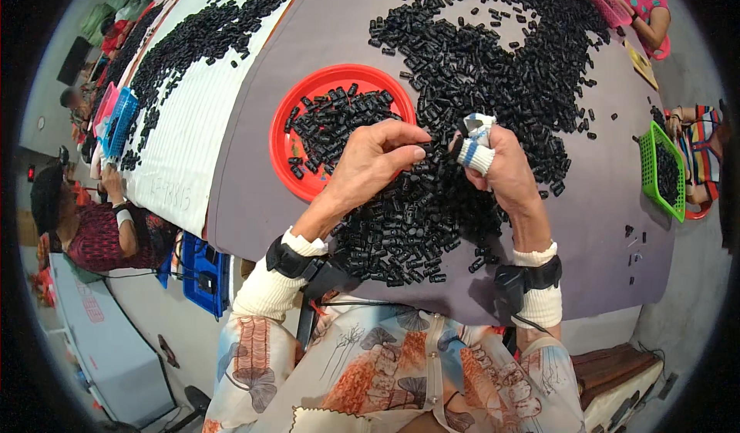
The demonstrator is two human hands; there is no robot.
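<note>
Small black cylindrical pieces [462, 78] are heaped right of the round red plastic tray [339, 71]; a smaller share is gathered inside. The left hand's [366, 159] grip is pinched nearly closed, the right hand's [501, 163] curled; what's held can't be told.

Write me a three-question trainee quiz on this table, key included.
1. Multiple choice: What colour is the round tray that holds small black parts?
a) green
b) red
c) white

2. True or false: The green basket stands to the right of the main pile.

3. Short answer: Which of the person's hands wears the white finger wraps with blue stripes?

Key:
1. b
2. True
3. The right hand
</note>
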